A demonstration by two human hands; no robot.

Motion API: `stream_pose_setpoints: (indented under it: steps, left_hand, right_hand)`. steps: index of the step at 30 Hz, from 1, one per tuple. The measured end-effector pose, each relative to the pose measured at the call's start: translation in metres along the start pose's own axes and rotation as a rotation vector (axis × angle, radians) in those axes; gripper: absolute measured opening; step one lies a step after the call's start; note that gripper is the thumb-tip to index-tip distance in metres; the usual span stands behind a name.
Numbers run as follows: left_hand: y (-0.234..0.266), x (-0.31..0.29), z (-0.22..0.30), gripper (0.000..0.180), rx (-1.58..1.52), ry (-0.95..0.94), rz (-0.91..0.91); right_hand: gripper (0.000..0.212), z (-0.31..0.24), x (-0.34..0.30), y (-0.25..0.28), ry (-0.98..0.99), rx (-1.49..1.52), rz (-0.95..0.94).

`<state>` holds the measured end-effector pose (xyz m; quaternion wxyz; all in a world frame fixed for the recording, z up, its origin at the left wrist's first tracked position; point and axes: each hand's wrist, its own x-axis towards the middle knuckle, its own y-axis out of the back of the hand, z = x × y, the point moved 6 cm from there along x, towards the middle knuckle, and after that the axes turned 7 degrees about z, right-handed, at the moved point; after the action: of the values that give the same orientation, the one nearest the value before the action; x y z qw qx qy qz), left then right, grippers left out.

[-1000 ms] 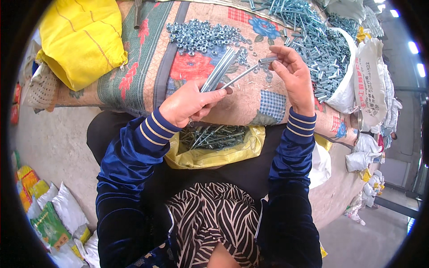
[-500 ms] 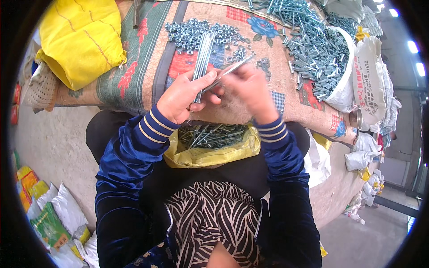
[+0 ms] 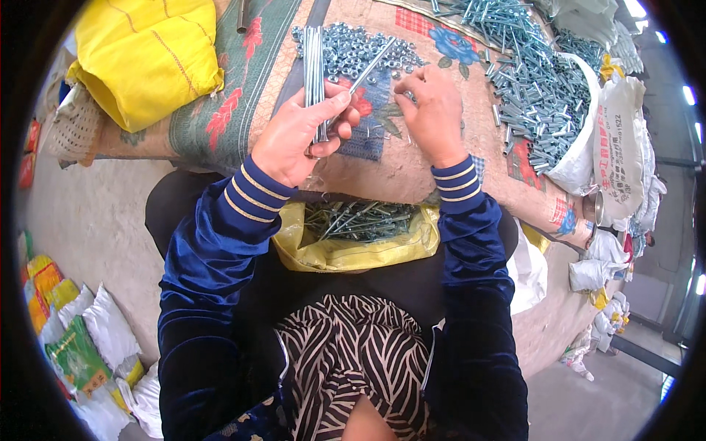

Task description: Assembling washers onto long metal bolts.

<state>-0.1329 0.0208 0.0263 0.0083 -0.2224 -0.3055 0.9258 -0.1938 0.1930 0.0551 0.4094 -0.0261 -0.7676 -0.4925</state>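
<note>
My left hand [image 3: 298, 132] is closed round a bundle of long, thin silvery bolts [image 3: 314, 66], which stand nearly upright in the grip. One more bolt [image 3: 373, 65] slants away to the upper right from between the thumb and fingers. My right hand [image 3: 434, 114] is apart from the bundle, over the cloth beside the nuts, its fingers curled in toward the thumb. Whatever sits at those fingertips is too small or hidden to make out. A heap of small hex nuts [image 3: 346, 48] lies just beyond both hands.
Loose metal tubes [image 3: 548, 110] spill from a white sack on the right, with long bolts [image 3: 500, 26] behind. A yellow bag of bolts [image 3: 331, 257] rests at my lap. Another yellow sack [image 3: 147, 66] lies left on the patterned cloth [image 3: 323, 176]. Filled bags [image 3: 110, 323] stand on the floor.
My right hand has left the slanted bolt and moved right, over the cloth. The left hand has shifted slightly left with the bundle, which is now more upright.
</note>
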Motion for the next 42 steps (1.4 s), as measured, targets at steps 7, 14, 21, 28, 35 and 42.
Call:
stream_pose_setpoints:
  steps: [7,14,21,28,35,42]
  left_hand:
    - [0.005,-0.001,0.002,0.015,0.007,-0.003,-0.008]
    - [0.002,-0.001,-0.005,0.015,0.017,0.018,0.006]
    - [0.000,-0.004,-0.011,0.015,0.164,0.095,-0.002]
    - [-0.008,-0.004,-0.027,0.013,0.197,0.148,-0.037]
    - [-0.010,-0.003,-0.033,0.012,0.043,0.201,-0.094]
    - [-0.007,-0.003,-0.017,0.012,-0.035,0.106,-0.037]
  right_hand:
    - [0.014,0.085,-0.022,0.044,-0.762,0.490,-0.076]
    - [0.016,0.045,-0.033,0.022,-0.322,-0.018,-0.226]
    - [0.013,0.060,-0.033,0.026,-0.878,0.732,-0.078]
    - [0.022,0.026,-0.018,0.032,-0.899,1.180,0.003]
    - [0.020,-0.018,-0.006,0.054,-0.314,0.365,0.253]
    - [0.025,-0.002,0.024,0.019,-0.038,0.150,0.238]
